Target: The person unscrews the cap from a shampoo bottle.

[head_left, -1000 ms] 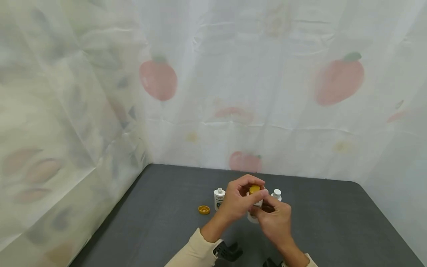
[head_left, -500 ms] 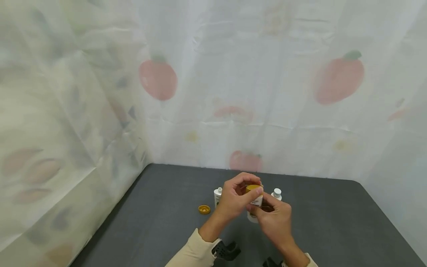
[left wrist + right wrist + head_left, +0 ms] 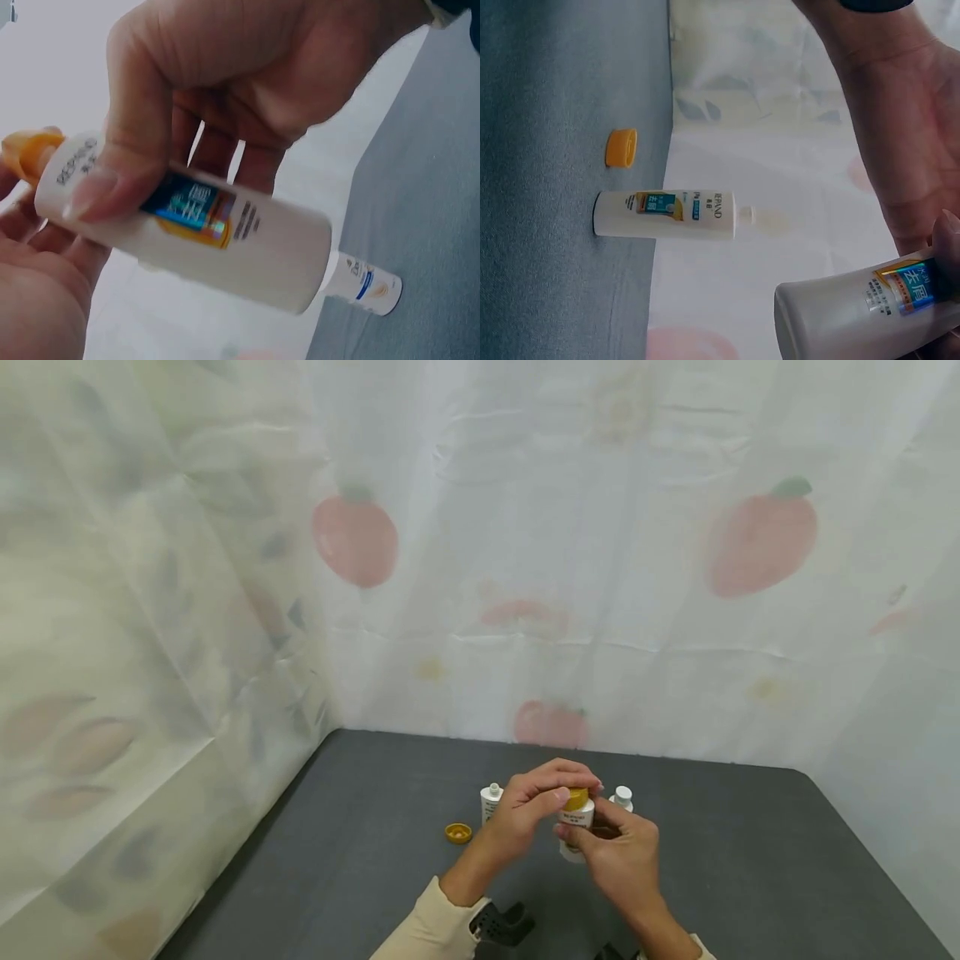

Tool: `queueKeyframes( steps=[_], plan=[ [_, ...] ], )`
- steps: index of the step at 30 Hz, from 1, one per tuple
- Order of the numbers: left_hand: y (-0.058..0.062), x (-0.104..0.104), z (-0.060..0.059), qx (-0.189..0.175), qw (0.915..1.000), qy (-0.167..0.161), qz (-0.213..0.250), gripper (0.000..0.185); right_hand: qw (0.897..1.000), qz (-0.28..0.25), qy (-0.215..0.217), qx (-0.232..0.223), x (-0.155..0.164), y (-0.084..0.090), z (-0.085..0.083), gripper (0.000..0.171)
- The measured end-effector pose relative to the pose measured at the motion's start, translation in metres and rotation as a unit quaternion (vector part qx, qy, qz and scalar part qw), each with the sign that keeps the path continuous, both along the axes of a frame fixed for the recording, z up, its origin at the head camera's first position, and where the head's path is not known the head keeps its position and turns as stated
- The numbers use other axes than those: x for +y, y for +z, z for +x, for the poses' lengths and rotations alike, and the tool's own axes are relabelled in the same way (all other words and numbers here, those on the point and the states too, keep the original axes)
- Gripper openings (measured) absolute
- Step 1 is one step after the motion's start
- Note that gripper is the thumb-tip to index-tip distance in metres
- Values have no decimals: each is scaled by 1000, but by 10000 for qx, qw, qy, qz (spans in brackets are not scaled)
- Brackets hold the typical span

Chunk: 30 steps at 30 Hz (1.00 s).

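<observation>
The grip is two-handed: the right hand clasps a white bottle while the left hand pinches its yellow cap, mid-twist at lower centre; further turning looks needed.

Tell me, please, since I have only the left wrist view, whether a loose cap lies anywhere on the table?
Observer: Yes, one loose orange cap lies on the dark table, out to the left of the left hand.
Operator: Thank you. Is any standing bottle missing its cap?
Observer: The uncapped bottle stands beside that cap with its white nozzle bare.
Operator: How many bottles stand on the table in all?
Observer: Two: that one, and a white-topped bottle on the other side of the held bottle, just beyond the right hand.
</observation>
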<state>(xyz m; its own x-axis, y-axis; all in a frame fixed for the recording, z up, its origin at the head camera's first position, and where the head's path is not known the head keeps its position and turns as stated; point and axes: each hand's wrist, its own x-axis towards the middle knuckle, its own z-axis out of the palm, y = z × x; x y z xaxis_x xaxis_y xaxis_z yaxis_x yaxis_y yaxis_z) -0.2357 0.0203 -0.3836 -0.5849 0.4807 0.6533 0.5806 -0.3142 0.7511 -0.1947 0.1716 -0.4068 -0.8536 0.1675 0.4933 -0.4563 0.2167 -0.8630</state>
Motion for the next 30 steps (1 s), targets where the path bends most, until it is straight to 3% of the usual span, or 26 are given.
queueKeyframes(
  steps=[4,9,12,18,25,30],
  plan=[
    [-4,-5,-1,-129,9999,-54,-39,39,9999,17,22,-127,-1,-1,3,38],
    [-8,-5,2,-368,9977,567,53,28,9997,4,150,199,-5,-4,6,37],
    [-7,-1,4,-368,9963,762,150,23,9986,93,171,487,-6,-5,7,34],
    [-3,7,8,-227,9976,624,204,22,9989,71,83,463,-7,-4,8,26],
    [-4,-2,5,-443,9978,58,500,33,9998,-120,124,109,-5,2,7,34],
    [-5,-3,2,-470,9982,262,254,34,9992,151,90,357,-6,1,8,32]
  ],
)
